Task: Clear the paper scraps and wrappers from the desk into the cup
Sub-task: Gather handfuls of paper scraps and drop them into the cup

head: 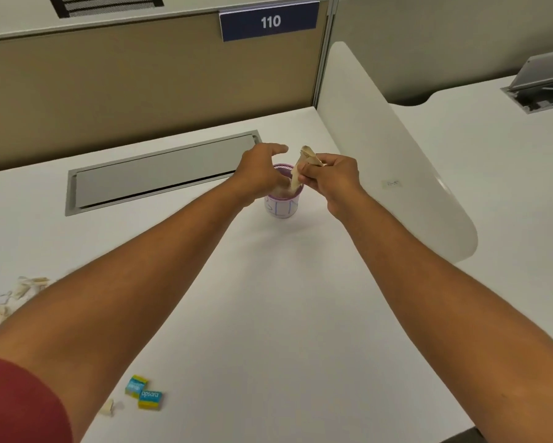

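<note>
A small white cup (283, 208) with a purple rim and blue lettering stands upright on the white desk (268, 298). My right hand (332, 177) pinches a crumpled tan paper scrap (303, 164) whose lower end dips into the cup's mouth. My left hand (262, 171) wraps around the cup's rim from the left, thumb stretched over the top. Several torn paper scraps (16, 295) lie at the desk's left edge. Two blue-yellow wrappers (144, 393) and a small scrap (108, 407) sit near the front left.
A grey cable hatch (160, 174) is set into the desk behind the cup. A tan partition (141, 81) with a "110" sign stands at the back. A white curved divider (396, 161) rises at the right. A small label (391, 183) sticks to the divider.
</note>
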`<state>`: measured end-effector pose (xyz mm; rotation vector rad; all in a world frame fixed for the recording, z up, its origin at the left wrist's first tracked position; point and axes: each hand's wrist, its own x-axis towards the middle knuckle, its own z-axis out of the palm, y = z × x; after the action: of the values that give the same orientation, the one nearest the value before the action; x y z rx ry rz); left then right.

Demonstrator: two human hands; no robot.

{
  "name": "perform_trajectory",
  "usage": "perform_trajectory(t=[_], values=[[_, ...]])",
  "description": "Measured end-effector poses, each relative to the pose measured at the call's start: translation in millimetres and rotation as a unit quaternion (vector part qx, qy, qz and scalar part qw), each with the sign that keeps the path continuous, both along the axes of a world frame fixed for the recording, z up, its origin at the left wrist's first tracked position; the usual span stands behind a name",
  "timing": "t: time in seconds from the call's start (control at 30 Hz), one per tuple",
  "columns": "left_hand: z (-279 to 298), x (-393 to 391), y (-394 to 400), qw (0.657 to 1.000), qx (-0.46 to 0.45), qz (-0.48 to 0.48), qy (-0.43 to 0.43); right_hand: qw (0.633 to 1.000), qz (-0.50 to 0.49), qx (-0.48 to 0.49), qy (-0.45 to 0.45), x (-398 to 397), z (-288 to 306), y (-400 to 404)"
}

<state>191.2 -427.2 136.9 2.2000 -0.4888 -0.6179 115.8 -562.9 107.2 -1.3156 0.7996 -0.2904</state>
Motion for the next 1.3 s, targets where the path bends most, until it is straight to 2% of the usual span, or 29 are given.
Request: perform_trajectory(t=[0.07, 0.17, 0.27, 0.37, 0.43, 0.5, 0.6, 0.7, 0.8, 0.87, 1.1, 1.23, 1.3], values=[[3.5, -1.3, 3.5, 1.000, -0.003, 0.010, -0.020, 0.999, 0.010, -0.050, 0.016, 3.7, 0.7, -0.8], [1.3, 1.7, 19.1, 0.994, -0.029, 0.067, -0.083, 0.973, 0.049, -0.221, 0.036, 9.0, -1.4, -3.1], [-24.2, -7.3, 51.8, 0.982, -0.038, 0.113, -0.147, 0.904, 0.129, -0.405, 0.035, 15.1, -4.2, -0.2], [-76.2, -30.0, 82.0, 0.981, 0.052, 0.075, -0.172, 0.813, 0.234, -0.525, 0.090, 25.8, -8.1, 5.7], [-116.1, -46.2, 96.1, 0.971, 0.173, 0.006, -0.162, 0.749, 0.296, -0.580, 0.127, 32.8, -11.1, 10.4], [-151.3, -60.8, 108.2, 0.953, 0.261, -0.036, -0.148, 0.708, 0.330, -0.607, 0.149, 36.6, -13.8, 13.9], [-187.2, -78.2, 122.8, 0.945, 0.276, -0.057, -0.165, 0.663, 0.370, -0.628, 0.172, 37.1, -17.4, 17.7], [-197.1, -81.7, 127.7, 0.944, 0.255, -0.055, -0.202, 0.658, 0.398, -0.609, 0.193, 39.9, -12.7, 20.5], [-199.1, -81.1, 127.4, 0.943, 0.251, -0.055, -0.213, 0.721, 0.385, -0.547, 0.181, 46.6, 8.7, 16.5], [-199.1, -80.3, 127.8, 0.942, 0.251, -0.057, -0.214, 0.736, 0.369, -0.543, 0.168, 48.9, 24.1, 10.8], [-202.8, -79.0, 127.6, 0.942, 0.248, -0.055, -0.220, 0.700, 0.365, -0.586, 0.182, 48.2, 23.3, 25.9], [-203.9, -79.1, 127.2, 0.943, 0.240, -0.053, -0.226, 0.629, 0.424, -0.603, 0.247, 49.5, -2.4, 35.3], [-205.0, -79.3, 127.3, 0.942, 0.239, -0.053, -0.230, 0.616, 0.431, -0.599, 0.274, 50.1, -9.4, 34.7]])
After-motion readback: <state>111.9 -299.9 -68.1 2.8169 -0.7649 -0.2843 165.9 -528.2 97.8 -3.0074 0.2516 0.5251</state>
